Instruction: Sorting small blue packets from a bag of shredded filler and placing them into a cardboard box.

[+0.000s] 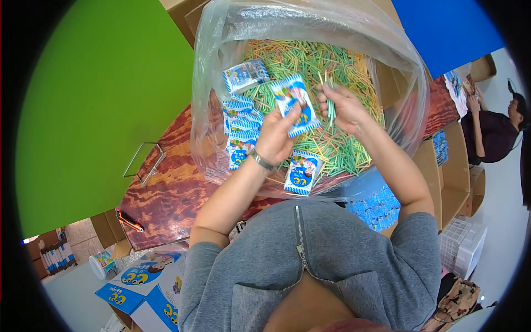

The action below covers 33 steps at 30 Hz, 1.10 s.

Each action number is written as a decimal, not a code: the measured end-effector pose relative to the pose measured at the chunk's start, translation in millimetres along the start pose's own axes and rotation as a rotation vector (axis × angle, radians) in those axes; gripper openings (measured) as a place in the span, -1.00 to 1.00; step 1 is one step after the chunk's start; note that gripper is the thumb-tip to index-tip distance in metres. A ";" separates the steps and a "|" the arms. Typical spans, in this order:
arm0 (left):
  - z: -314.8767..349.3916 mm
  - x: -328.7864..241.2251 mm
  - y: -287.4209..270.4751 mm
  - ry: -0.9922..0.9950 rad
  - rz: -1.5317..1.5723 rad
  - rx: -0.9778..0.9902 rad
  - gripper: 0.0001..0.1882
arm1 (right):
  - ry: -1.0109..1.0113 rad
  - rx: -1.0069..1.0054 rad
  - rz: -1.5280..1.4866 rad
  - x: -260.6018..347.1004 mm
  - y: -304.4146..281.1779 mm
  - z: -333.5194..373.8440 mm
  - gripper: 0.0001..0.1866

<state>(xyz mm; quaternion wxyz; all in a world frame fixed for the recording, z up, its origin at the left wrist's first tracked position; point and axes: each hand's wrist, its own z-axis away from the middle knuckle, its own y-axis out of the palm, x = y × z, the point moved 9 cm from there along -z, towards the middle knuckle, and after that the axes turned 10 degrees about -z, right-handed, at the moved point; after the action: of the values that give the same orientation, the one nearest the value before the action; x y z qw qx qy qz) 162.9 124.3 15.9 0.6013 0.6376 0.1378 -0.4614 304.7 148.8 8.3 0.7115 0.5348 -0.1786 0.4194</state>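
A reddish wood-grain desk (166,193) carries a big clear plastic bag (221,50) heaped with green, yellow and orange sticks (343,61); blue-and-white packets (240,135) lie stacked at the bag's left side; the left hand (274,135) pinches one packet (295,102) above the pile; the right hand (345,108) grips a few green sticks (331,108) just beside it.

Bright, even light is filling the scene, casting only soft shadows. Glare is streaking across the clear plastic bag (232,33), and the fisheye lens is bending straight edges while the picture's rim is fading to black.
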 end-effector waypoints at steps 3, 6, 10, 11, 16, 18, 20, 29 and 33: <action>15.1 29.3 24.2 -0.135 0.123 0.023 -0.70 | -0.243 -0.101 0.223 9.2 8.2 -1.7 -0.78; 11.4 41.6 24.0 -0.174 0.185 0.077 -0.76 | -0.329 -0.130 0.379 6.8 7.9 -0.9 -0.79; 7.5 37.3 26.5 -0.134 0.175 0.047 -0.76 | -0.437 -0.114 0.348 7.0 14.0 0.6 -0.77; 5.3 33.0 29.5 -0.115 0.177 0.051 -0.76 | -0.591 -0.106 0.384 12.7 14.9 1.8 -0.77; 9.0 23.6 28.4 -0.088 0.140 0.090 -0.77 | -0.341 0.025 0.390 0.8 15.1 4.9 -0.71; 15.9 2.3 19.2 0.035 -0.324 0.067 -0.77 | -0.439 -0.051 0.423 19.2 9.4 8.9 -0.76; 17.3 -14.2 7.1 0.095 -0.344 0.004 -0.76 | -0.223 0.095 0.344 19.0 11.3 12.3 -0.75; -6.0 -17.2 17.7 0.046 -0.340 0.256 -0.74 | 0.287 0.235 0.342 -35.4 31.1 35.4 -0.78; 2.3 -32.7 10.4 0.094 -0.438 0.193 -0.77 | 0.310 0.302 0.373 -32.0 22.1 36.0 -0.75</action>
<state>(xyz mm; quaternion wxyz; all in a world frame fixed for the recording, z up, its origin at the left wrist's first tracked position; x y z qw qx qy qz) 152.0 132.2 47.5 0.4161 0.6679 0.2557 -0.5616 275.6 104.7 12.4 0.5533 0.5220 -0.0986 0.6416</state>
